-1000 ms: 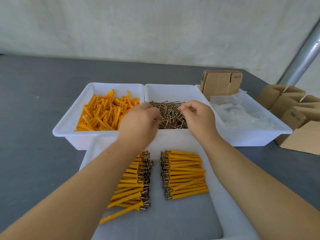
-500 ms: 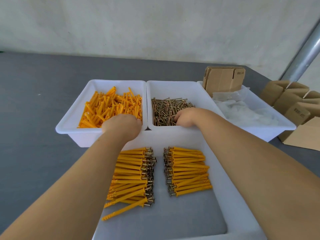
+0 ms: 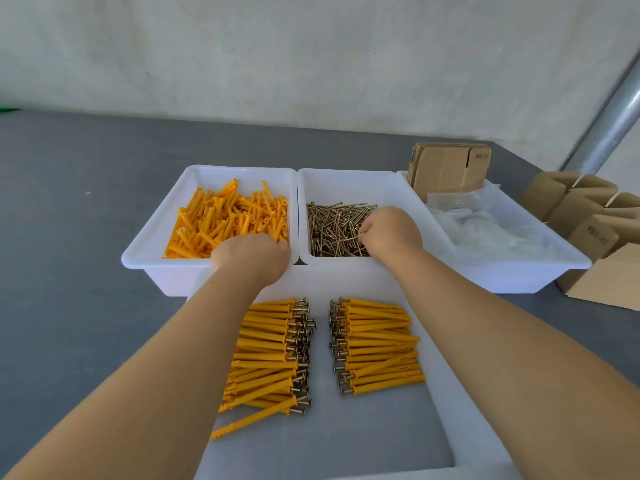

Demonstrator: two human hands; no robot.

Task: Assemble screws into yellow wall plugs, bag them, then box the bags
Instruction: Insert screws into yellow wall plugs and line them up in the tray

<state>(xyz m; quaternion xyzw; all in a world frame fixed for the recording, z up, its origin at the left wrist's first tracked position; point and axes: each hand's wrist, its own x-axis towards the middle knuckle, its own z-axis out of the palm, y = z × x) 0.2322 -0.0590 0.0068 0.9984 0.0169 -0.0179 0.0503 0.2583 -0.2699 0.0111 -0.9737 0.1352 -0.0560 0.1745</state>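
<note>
My left hand [image 3: 251,256] reaches into the near end of the tub [image 3: 138,252] of loose yellow wall plugs [image 3: 230,220]; its fingers are turned down among the plugs and hidden behind the back of the hand, so I cannot tell whether they are spread or pinching one. My right hand [image 3: 393,233] is in the middle tub [image 3: 346,176], on the right side of the heap of screws [image 3: 332,230], its fingers curled down onto them (whether a screw is actually pinched, I cannot tell). The two tubs stand side by side, touching. A third tub [image 3: 519,275] to the right holds clear plastic bags [image 3: 485,226] with flattened cardboard boxes [image 3: 448,166] standing at its far end. More cardboard boxes [image 3: 595,220] sit on the grey surface [image 3: 69,237] beyond it. Nearest me, a white tray [image 3: 446,410] carries two stacks of assembled plugs with screws, the left stack [image 3: 270,351] and the right stack [image 3: 375,344], screw heads facing each other across a gap.
</note>
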